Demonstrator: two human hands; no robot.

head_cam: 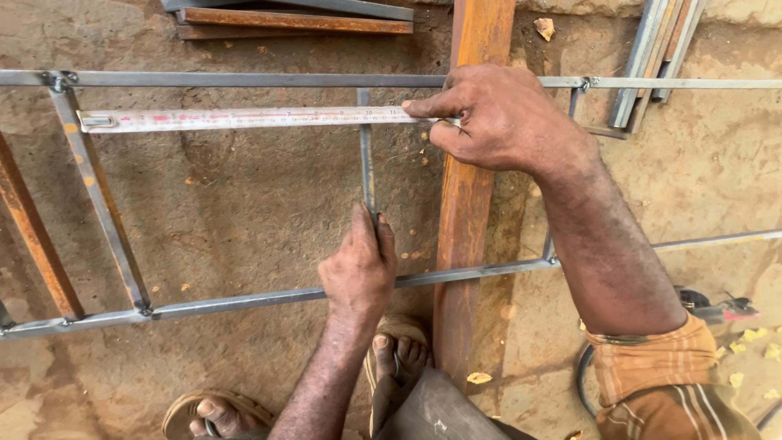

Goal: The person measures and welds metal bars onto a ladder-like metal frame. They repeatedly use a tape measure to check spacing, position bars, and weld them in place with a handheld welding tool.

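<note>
1. Left hand (358, 273): thumb and fingers pinched shut around the lower part of a short loose steel bar (366, 155). The bar stands roughly square between the two long rails of the frame.
2. Right hand (497, 118): fingers curled closed over the case end of a tape measure (244, 119); the case itself is hidden under the hand.
3. The tape blade runs left from the right hand, parallel to and just below the top rail (244, 80). Its end hook sits against the left cross bar (98, 191).
4. The blade crosses over the loose bar near that bar's upper end.
5. The frame is thin grey steel bar, flat on a dirt floor (244, 212). The bottom rail (244, 300) passes just under the left hand, and the left cross bar looks tacked to the rails at both ends.
6. A rusty flat beam (466, 212) runs top to bottom across the frame, just right of the loose bar.
7. A second rusty strip (37, 236) lies at a slant at the left edge.
8. More steel sections are stacked at top centre (293, 16) and top right (656, 49).
9. Sandalled feet (399, 350) are at the bottom, near the beam's lower end.
10. A power tool (717, 308) with a red part lies at the right edge, partly behind the right forearm.
11. No containers are in view.
</note>
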